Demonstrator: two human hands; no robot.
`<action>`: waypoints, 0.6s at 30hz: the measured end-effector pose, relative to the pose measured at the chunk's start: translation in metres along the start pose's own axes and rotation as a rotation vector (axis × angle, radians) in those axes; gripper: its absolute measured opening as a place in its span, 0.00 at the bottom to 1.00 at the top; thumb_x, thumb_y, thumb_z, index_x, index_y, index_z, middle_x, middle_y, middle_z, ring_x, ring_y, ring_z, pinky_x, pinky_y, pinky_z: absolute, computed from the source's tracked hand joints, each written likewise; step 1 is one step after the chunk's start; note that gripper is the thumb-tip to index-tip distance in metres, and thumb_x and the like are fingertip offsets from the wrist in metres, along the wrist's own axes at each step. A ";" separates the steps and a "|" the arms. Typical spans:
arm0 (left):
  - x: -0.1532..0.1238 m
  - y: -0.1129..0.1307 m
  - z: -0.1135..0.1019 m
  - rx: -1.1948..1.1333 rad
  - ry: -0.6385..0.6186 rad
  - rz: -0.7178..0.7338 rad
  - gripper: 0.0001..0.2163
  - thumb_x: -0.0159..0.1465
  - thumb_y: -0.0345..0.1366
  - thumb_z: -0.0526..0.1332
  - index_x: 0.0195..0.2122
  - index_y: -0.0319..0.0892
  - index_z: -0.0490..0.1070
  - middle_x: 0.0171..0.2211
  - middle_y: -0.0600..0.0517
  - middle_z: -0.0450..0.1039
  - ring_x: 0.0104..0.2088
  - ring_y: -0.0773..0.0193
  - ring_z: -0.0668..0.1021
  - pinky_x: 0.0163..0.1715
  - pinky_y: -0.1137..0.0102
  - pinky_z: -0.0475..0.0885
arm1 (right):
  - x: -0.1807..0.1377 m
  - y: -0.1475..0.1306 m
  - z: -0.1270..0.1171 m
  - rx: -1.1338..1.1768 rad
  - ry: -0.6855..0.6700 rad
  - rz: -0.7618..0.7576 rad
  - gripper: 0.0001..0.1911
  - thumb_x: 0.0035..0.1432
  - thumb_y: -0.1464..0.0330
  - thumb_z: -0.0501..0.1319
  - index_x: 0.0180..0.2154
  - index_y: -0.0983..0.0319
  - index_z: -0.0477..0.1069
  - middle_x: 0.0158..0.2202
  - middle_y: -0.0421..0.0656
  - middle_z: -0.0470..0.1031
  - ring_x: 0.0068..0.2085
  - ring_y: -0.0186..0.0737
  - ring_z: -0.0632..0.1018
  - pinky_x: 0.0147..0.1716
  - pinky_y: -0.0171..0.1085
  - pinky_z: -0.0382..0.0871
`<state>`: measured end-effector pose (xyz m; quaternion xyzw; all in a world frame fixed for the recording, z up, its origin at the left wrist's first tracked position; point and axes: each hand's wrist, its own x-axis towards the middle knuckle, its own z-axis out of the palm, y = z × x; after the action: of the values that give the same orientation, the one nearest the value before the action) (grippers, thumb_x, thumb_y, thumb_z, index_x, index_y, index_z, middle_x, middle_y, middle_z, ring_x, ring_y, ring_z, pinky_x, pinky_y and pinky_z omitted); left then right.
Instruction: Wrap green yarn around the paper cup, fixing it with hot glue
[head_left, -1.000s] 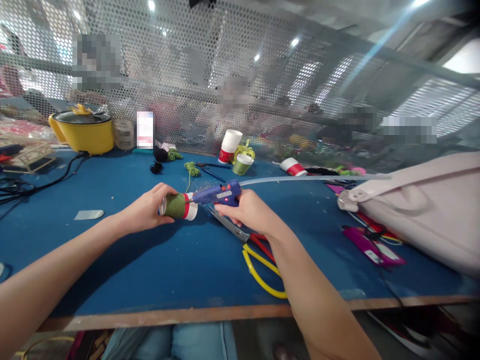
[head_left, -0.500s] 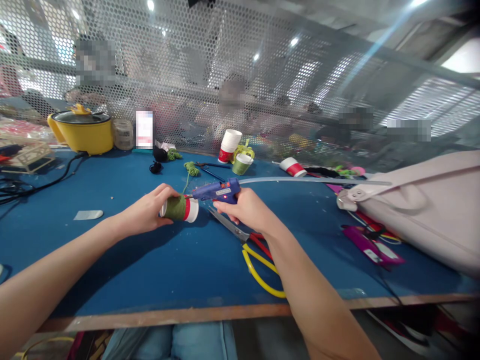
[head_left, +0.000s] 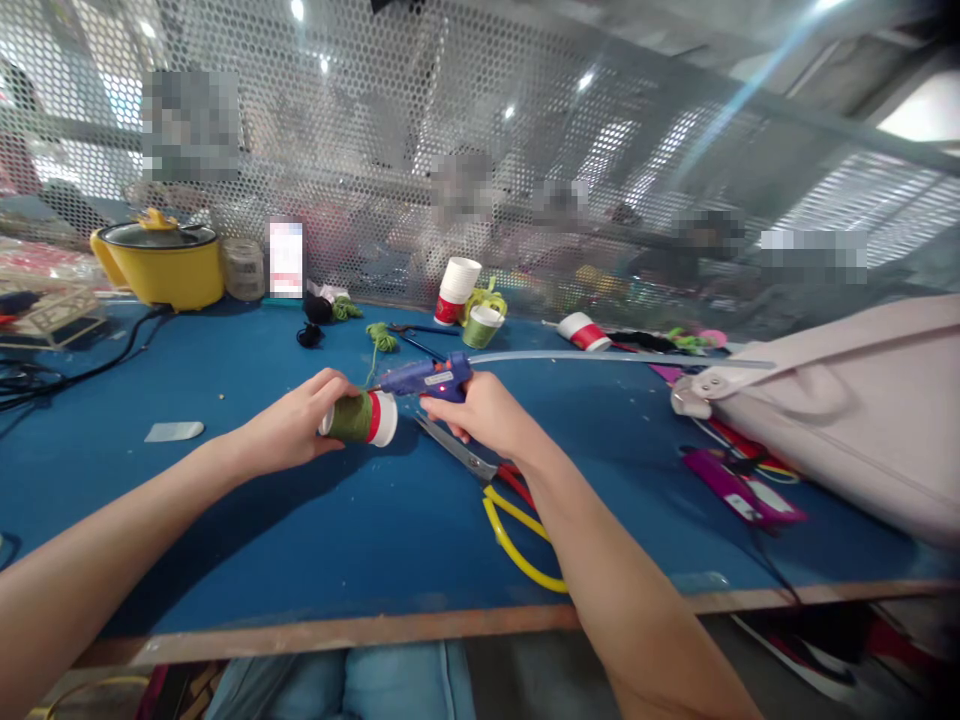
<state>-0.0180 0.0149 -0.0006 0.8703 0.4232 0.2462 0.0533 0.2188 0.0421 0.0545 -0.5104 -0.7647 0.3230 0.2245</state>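
My left hand point(head_left: 306, 418) is closed around a paper cup point(head_left: 383, 419) lying on its side, its rim facing right. Green yarn point(head_left: 349, 418) wraps much of the cup, leaving a red band and white rim bare. A strand leads up to a small bundle of green yarn point(head_left: 381, 337) behind. My right hand point(head_left: 480, 410) grips a blue glue gun point(head_left: 426, 378), a small red light glowing on it. Its nozzle points left, at the upper side of the wrapped cup. A long translucent glue stick point(head_left: 600, 356) sticks out of its back. Below lie scissors point(head_left: 517, 520) with red and yellow handles.
At the back stand a yellow electric pot point(head_left: 169, 268), a glass jar point(head_left: 244, 270), a lit phone point(head_left: 286, 260), stacked paper cups point(head_left: 457, 290) and a green-wrapped cup point(head_left: 482, 326). Another cup point(head_left: 583, 332) lies tipped. A pale bag point(head_left: 847, 400) and purple pouch point(head_left: 742, 488) occupy the right.
The glue gun and my right hand have shifted slightly left, with the nozzle moving along the cup's upper side. My left hand keeps its hold on the cup.
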 end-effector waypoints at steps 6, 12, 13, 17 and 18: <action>0.000 0.001 0.000 0.015 0.005 0.017 0.23 0.51 0.27 0.63 0.46 0.42 0.56 0.45 0.47 0.60 0.43 0.57 0.70 0.42 0.64 0.70 | 0.003 -0.001 0.002 0.036 0.009 0.017 0.09 0.48 0.68 0.59 0.20 0.65 0.66 0.10 0.35 0.62 0.14 0.27 0.63 0.16 0.28 0.59; 0.000 -0.002 0.001 0.006 0.023 0.019 0.23 0.50 0.27 0.64 0.46 0.42 0.56 0.45 0.47 0.60 0.44 0.56 0.70 0.42 0.63 0.70 | 0.007 0.008 0.003 0.146 -0.022 0.018 0.09 0.47 0.66 0.60 0.22 0.65 0.66 0.12 0.36 0.63 0.14 0.27 0.63 0.15 0.29 0.57; 0.000 -0.003 0.002 0.007 0.028 0.016 0.23 0.50 0.27 0.64 0.46 0.42 0.56 0.45 0.47 0.60 0.44 0.56 0.70 0.42 0.63 0.70 | 0.008 0.010 0.002 0.186 -0.017 0.022 0.09 0.47 0.66 0.61 0.23 0.65 0.66 0.12 0.35 0.63 0.14 0.27 0.63 0.14 0.29 0.57; 0.001 -0.005 0.001 0.013 0.054 0.002 0.23 0.50 0.28 0.63 0.46 0.43 0.57 0.45 0.47 0.60 0.45 0.55 0.70 0.43 0.62 0.69 | 0.016 0.019 -0.001 0.361 0.080 0.045 0.08 0.44 0.68 0.63 0.25 0.64 0.66 0.16 0.36 0.67 0.17 0.27 0.65 0.16 0.29 0.60; 0.001 -0.005 0.001 0.013 0.060 0.000 0.23 0.51 0.28 0.63 0.46 0.42 0.57 0.45 0.46 0.60 0.45 0.55 0.70 0.43 0.62 0.69 | 0.019 0.021 -0.002 0.380 0.109 0.050 0.07 0.44 0.69 0.64 0.25 0.65 0.67 0.18 0.38 0.69 0.18 0.28 0.67 0.18 0.30 0.61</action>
<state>-0.0208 0.0192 -0.0028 0.8628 0.4264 0.2695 0.0349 0.2267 0.0656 0.0414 -0.4947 -0.6637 0.4387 0.3498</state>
